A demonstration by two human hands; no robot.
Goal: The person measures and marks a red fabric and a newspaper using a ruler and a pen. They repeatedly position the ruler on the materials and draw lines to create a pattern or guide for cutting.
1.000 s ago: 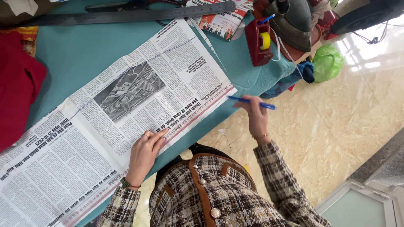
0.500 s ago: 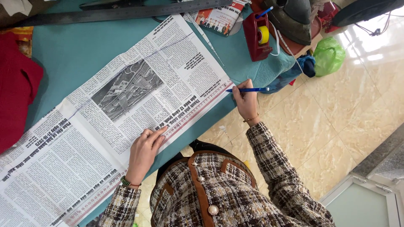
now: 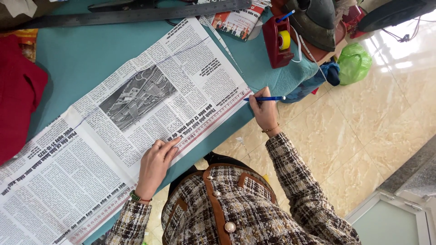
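The left hand (image 3: 155, 164) lies flat, palm down, with its fingers spread a little and pointing up and to the right. The right hand (image 3: 264, 111) is curled tight in a writing grip. Both arms are bent and wear checked sleeves.

Green plastic bag (image 3: 354, 63) on tiled floor at right, just beside tabletop corner; rounded, bulging, translucent bright green. Colourful printed leaflet (image 3: 237, 21) flat on tabletop at top centre, beyond newspaper edge; rectangular, red and white with small pictures, partly hidden under dark ruler and red tape dispenser. No signs, no screens in view.
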